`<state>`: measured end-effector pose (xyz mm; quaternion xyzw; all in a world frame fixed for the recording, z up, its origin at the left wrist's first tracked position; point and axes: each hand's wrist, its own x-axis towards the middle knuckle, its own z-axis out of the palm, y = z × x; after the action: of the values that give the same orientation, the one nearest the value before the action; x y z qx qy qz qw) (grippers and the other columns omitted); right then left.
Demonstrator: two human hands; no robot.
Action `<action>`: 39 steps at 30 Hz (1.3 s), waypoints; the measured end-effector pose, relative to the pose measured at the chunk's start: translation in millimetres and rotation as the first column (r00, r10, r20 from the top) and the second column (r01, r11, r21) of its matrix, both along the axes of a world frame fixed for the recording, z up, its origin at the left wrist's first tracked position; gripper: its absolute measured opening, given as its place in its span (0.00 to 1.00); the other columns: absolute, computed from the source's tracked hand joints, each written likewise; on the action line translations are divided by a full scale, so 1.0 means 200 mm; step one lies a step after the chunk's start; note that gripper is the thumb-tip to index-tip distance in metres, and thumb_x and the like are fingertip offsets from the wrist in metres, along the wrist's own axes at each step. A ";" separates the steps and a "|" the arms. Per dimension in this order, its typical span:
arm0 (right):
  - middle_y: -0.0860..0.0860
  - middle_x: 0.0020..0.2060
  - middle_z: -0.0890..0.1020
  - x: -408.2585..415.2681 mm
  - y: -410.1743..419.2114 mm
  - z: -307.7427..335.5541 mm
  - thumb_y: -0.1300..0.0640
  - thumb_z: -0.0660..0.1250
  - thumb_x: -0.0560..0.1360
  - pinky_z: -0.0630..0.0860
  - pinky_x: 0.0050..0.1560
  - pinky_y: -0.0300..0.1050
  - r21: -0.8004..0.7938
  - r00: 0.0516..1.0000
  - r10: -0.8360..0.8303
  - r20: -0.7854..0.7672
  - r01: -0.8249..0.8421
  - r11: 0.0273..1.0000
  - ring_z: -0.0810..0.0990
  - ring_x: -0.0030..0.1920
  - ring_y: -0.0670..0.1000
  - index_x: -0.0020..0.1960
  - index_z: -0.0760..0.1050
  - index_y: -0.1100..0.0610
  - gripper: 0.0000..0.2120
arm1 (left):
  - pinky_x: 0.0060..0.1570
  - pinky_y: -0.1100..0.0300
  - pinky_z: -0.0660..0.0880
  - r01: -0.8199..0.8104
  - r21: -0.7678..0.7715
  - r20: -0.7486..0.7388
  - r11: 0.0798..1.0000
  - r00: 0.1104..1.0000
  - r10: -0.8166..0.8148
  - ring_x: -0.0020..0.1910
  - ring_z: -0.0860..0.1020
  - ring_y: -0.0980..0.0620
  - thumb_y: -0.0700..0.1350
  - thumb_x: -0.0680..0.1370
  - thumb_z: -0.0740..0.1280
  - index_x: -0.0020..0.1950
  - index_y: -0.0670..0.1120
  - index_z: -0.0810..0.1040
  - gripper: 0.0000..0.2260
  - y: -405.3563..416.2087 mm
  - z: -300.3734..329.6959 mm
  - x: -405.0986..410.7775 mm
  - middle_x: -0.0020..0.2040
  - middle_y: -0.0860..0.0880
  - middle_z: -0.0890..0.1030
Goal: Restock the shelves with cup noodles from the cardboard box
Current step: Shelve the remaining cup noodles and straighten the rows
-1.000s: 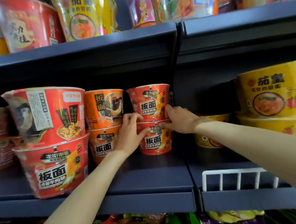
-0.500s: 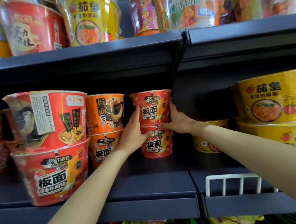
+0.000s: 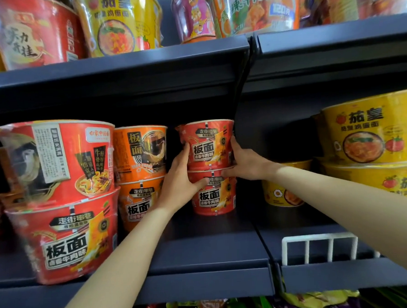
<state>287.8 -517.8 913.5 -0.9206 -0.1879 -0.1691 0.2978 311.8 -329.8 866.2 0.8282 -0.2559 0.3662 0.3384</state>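
Observation:
Two red cup noodle bowls are stacked deep on the dark middle shelf [image 3: 203, 251]. The upper red bowl [image 3: 208, 145] sits on the lower red bowl [image 3: 212, 198]. My left hand [image 3: 179, 179] presses the stack's left side, fingers up along the upper bowl and thumb across the lower bowl's rim. My right hand [image 3: 244, 162] clasps the right side at the seam between the two bowls. The cardboard box is out of view.
Left of the stack stand two stacked orange bowls [image 3: 140, 157] and a nearer stack of big red bowls [image 3: 62, 200]. Yellow bowls [image 3: 372, 131] fill the right bay behind a white wire divider [image 3: 320, 248]. More bowls line the top shelf [image 3: 120, 61].
Both hands slid up from the lower bowl's rim onto the sides of the stack. The stack sits slightly deeper on the shelf, and the camera has drawn closer.

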 end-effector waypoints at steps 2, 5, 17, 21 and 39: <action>0.55 0.67 0.72 -0.01 -0.01 0.01 0.56 0.70 0.73 0.69 0.61 0.43 0.006 1.000 0.002 -0.027 -0.002 1.000 0.73 0.65 0.54 0.75 0.30 0.56 0.52 | 0.68 0.52 0.67 -0.025 0.009 0.032 1.000 0.999 0.024 0.70 0.66 0.49 0.48 0.72 0.73 0.77 0.54 0.46 0.44 -0.01 -0.01 -0.01 0.74 0.47 0.60; 0.55 0.68 0.72 -0.01 -0.01 0.01 0.57 0.71 0.73 0.69 0.62 0.43 0.022 0.999 0.005 -0.040 -0.004 1.000 0.73 0.66 0.54 0.75 0.31 0.55 0.52 | 0.67 0.52 0.67 -0.040 0.008 0.049 0.999 0.998 0.040 0.70 0.66 0.48 0.47 0.72 0.72 0.77 0.53 0.47 0.43 -0.01 -0.02 -0.01 0.74 0.46 0.60; 0.56 0.63 0.76 0.00 0.01 -0.01 0.57 0.73 0.71 0.74 0.58 0.46 0.010 0.996 -0.044 0.077 0.043 0.999 0.77 0.61 0.55 0.77 0.40 0.58 0.50 | 0.69 0.45 0.65 0.139 -0.063 -0.101 0.988 0.984 -0.145 0.73 0.60 0.51 0.40 0.74 0.70 0.76 0.56 0.45 0.42 0.03 -0.01 0.03 0.76 0.49 0.57; 0.57 0.66 0.73 -0.06 0.02 0.01 0.56 0.73 0.71 0.72 0.59 0.46 0.015 0.998 -0.053 0.045 0.052 0.999 0.74 0.64 0.56 0.76 0.47 0.58 0.45 | 0.69 0.47 0.66 0.006 0.054 -0.095 0.999 0.995 -0.001 0.72 0.63 0.50 0.44 0.75 0.69 0.77 0.52 0.45 0.40 0.01 0.01 -0.03 0.75 0.48 0.60; 0.45 0.69 0.67 -0.60 0.80 -0.16 0.54 0.70 0.74 0.73 0.56 0.45 0.309 0.863 0.497 -0.092 -0.450 0.838 0.74 0.62 0.49 0.77 0.44 0.45 0.42 | 0.68 0.56 0.60 -0.285 -0.499 -0.127 0.818 0.958 0.257 0.68 0.60 0.57 0.55 0.68 0.74 0.76 0.53 0.51 0.44 0.87 -0.14 -0.92 0.74 0.50 0.59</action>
<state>167.5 -358.3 881.7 -0.8051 -0.3590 -0.0363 0.4707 126.9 -155.9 837.4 0.7455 -0.0196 0.4430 0.4976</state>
